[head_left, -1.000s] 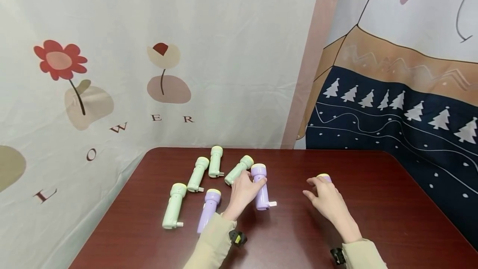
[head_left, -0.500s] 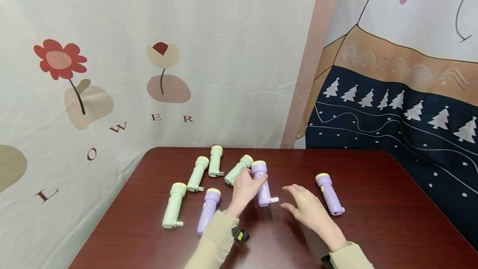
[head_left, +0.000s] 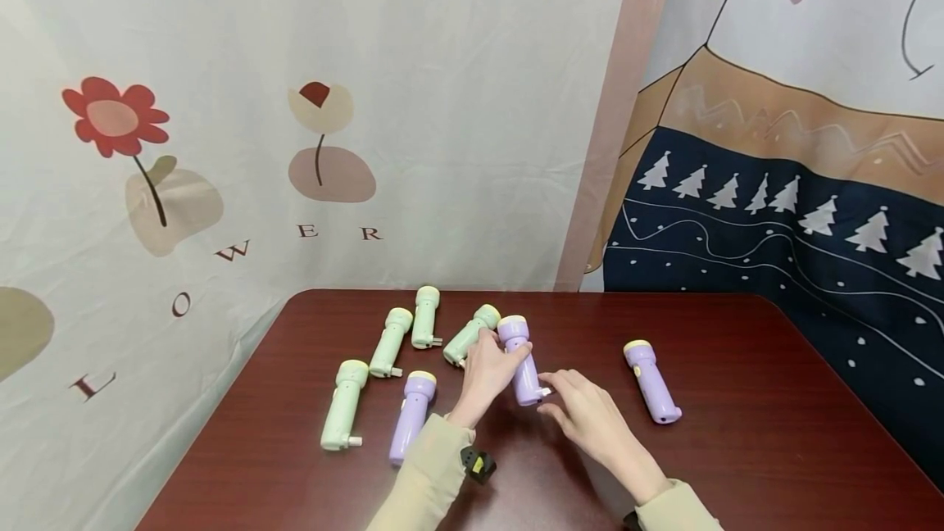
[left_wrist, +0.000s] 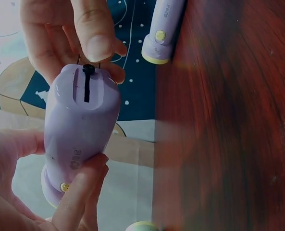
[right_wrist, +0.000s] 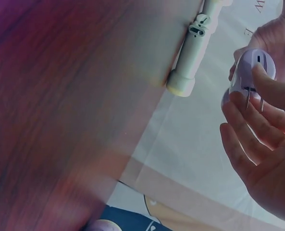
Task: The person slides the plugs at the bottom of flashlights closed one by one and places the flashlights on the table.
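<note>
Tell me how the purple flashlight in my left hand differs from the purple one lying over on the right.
The held flashlight is gripped in your left hand, while the right-hand flashlight lies on the table. Plug prongs stick out at the held flashlight's base; none show on the right-hand flashlight. Both have purple bodies and yellow-rimmed heads.

Table (head_left: 782, 449): dark red-brown, wood grain, rounded far corners. Behind it, pale cloth (head_left: 472, 105) printed with red flower (head_left: 113, 117), second, smaller bloom (head_left: 320, 106) in cream and dark red, brown letters (head_left: 307, 231) L, O, W, E, R. Pink stripe (head_left: 616, 105) down its edge. Right: tan band (head_left: 811, 133) over navy area (head_left: 686, 289), row of white trees (head_left: 725, 195).
</note>
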Action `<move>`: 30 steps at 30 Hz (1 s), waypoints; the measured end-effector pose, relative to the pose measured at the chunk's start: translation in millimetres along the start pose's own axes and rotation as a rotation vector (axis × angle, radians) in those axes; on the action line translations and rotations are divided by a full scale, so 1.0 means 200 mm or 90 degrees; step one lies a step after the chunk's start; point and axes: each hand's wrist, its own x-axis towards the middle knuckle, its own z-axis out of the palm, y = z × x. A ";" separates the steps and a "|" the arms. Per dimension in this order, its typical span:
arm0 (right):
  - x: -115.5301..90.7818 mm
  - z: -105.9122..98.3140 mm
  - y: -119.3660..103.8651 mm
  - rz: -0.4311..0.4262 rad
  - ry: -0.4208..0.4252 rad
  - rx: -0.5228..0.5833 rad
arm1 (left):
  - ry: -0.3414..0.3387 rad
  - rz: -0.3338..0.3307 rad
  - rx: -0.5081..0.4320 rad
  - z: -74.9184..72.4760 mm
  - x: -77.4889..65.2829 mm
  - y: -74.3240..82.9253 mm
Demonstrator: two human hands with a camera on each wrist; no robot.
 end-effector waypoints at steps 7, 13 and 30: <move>0.00 0.01 0.00 -0.017 0.057 -0.016 | -0.005 -0.011 -0.013 0.00 -0.01 0.01; 0.00 0.01 0.00 -0.045 0.087 -0.010 | -0.005 -0.016 -0.042 0.01 -0.02 0.02; 0.01 0.00 0.03 -0.111 0.128 0.021 | 0.030 -0.004 -0.024 0.02 -0.03 0.04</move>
